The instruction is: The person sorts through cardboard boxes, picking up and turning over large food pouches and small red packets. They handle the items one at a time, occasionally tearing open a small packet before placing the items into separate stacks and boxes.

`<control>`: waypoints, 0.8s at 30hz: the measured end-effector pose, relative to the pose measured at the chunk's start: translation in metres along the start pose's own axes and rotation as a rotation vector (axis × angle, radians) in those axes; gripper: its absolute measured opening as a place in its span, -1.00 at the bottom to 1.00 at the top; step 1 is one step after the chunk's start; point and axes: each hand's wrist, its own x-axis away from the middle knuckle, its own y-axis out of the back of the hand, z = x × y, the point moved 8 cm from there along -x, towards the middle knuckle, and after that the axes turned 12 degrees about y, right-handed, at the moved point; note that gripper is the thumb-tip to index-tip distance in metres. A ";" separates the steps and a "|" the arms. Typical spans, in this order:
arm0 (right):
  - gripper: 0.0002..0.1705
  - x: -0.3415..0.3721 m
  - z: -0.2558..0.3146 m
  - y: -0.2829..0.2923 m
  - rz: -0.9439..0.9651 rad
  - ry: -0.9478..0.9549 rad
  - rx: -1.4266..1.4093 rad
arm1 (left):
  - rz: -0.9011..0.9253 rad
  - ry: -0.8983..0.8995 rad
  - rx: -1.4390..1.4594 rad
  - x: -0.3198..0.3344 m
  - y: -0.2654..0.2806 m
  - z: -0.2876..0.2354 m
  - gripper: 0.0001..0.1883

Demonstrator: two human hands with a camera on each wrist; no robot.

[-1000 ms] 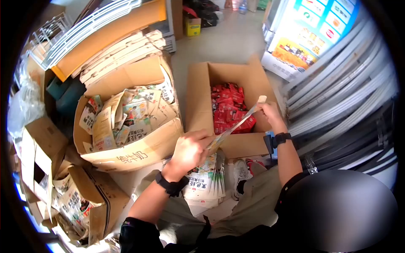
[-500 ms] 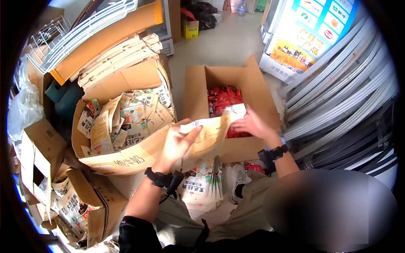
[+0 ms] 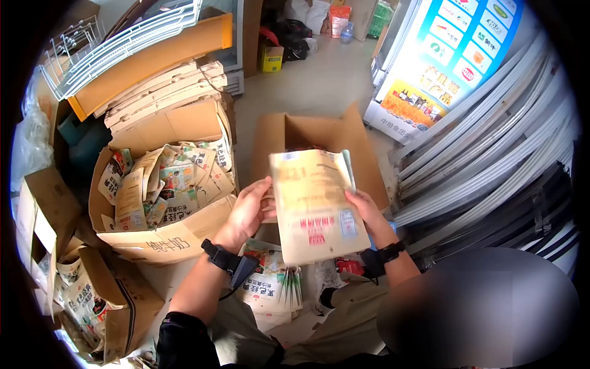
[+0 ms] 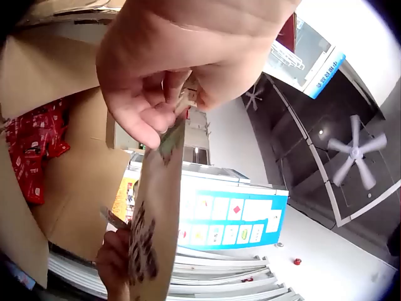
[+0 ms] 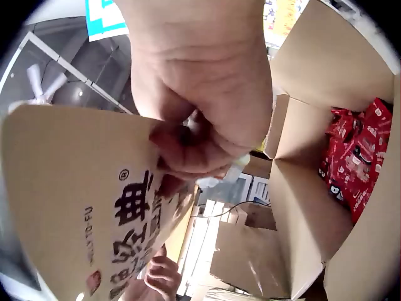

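A flat tan packaging pouch (image 3: 316,203) with red and blue print on the side facing me is held upright over the carton (image 3: 362,160). My left hand (image 3: 251,208) pinches its left edge; the left wrist view shows the curled fingers (image 4: 153,125) at that edge. On the opposite side my right hand (image 3: 370,216) grips the right edge with the thumb in front. Large black characters mark the pouch's other face (image 5: 75,188) in the right wrist view. Red packets (image 5: 360,160) lie inside the carton. Below the hands, a stack of similar pouches (image 3: 270,286) lies between my legs.
A large carton (image 3: 169,243) full of loose pouches stands at the left, with a smaller carton (image 3: 132,307) of pouches nearer me. Long grey strips (image 3: 485,135) line the right side, beside a lit display cooler (image 3: 442,74). Wire racks (image 3: 129,49) stand at the back left.
The pouch has turned from edge-on, through a tilt, to show its broad face to me. My right hand has moved down onto its right edge, and the head view has shifted.
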 end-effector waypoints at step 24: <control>-0.58 -0.032 0.037 -0.029 0.134 0.094 -0.268 | 0.073 0.005 0.032 -0.009 -0.008 -0.004 -0.42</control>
